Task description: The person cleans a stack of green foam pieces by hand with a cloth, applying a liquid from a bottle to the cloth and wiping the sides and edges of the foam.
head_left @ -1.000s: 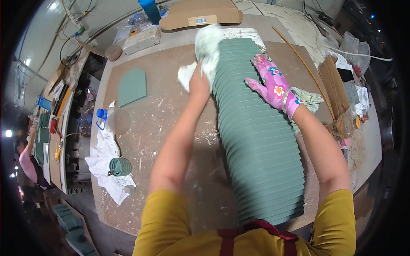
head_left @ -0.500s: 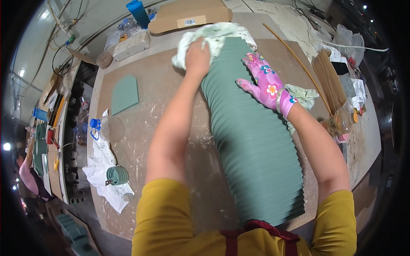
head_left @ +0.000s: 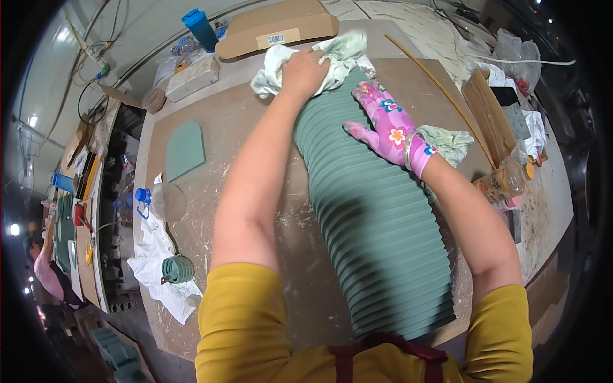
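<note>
A long fanned stack of thin green sheets (head_left: 377,236), each overlapping the one beside it, runs from my waist to the far part of the table. At its far end my left hand (head_left: 304,73) is bare and grips a crumpled pale cloth (head_left: 348,50), partly blurred, over the end of the stack. My right hand (head_left: 391,124) wears a pink flowered glove and lies on the stack's right edge, fingers out and thumb apart, holding nothing. Beside its wrist, a second pale green cloth (head_left: 452,144) sits on the table. One arch-shaped green sheet (head_left: 185,150) lies off to the left.
A cardboard box (head_left: 274,27) and a blue bottle (head_left: 199,30) stand at the back. A thin stick (head_left: 440,96) crosses the right side, near an orange-capped jar (head_left: 507,180). At left are a clear jug (head_left: 167,201), white paper (head_left: 148,246) and a green roll (head_left: 178,270).
My left hand has shifted slightly left and nearer the far edge, and the cloth is bunched differently. The gripped cloth covers less of the stack's far end. My right hand stays resting on the stack.
</note>
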`<state>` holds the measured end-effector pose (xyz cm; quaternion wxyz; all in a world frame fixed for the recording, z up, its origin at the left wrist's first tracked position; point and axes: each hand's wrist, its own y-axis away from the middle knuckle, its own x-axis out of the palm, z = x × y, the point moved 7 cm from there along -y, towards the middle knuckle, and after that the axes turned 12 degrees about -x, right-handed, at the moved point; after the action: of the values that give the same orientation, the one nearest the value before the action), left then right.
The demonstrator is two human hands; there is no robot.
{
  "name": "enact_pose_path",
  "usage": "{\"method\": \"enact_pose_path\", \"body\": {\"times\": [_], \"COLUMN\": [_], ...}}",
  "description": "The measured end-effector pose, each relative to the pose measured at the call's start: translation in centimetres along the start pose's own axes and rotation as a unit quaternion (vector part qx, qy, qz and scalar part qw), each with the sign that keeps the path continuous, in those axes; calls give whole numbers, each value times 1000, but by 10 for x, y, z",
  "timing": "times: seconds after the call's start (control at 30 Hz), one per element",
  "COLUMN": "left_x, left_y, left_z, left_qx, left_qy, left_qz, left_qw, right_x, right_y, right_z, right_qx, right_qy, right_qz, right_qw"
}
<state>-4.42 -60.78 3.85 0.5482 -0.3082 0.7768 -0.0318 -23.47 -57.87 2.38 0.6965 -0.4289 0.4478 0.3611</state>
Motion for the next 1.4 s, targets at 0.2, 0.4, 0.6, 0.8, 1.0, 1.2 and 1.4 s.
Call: {"method": "enact_pose_path", "body": {"times": [0.2,0.4,0.6,0.8,1.0,1.2,1.4], "left_x": [1,-40,-7,7,9,-57,12], "left_y": [59,67,-16,-21,92,67,47], "left_z": [101,102,-22,18,107,73,-21], "left_qx": [-125,-184,100,3,-173,-107,34], "left_qy": [124,19,3,57,160,166,13], "left_qz": [-83,31,-46,-5,-119,-85,35], "left_qw": [981,982,994,998,965,977,999], "right_x": [-3,-5,0,-7,-5,-5,1], "right_y": [-2,5,3,3,1,3,2], "right_z": [-5,-8,-2,-4,-5,-2,-5], "right_qx": [-1,19,15,14,15,17,10], "right_qy": [5,20,4,-9,0,-8,9], "right_qz": [-18,-2,-12,-12,-11,-7,-22], "right_qw": [1000,1000,1000,1000,1000,1000,1000]}}
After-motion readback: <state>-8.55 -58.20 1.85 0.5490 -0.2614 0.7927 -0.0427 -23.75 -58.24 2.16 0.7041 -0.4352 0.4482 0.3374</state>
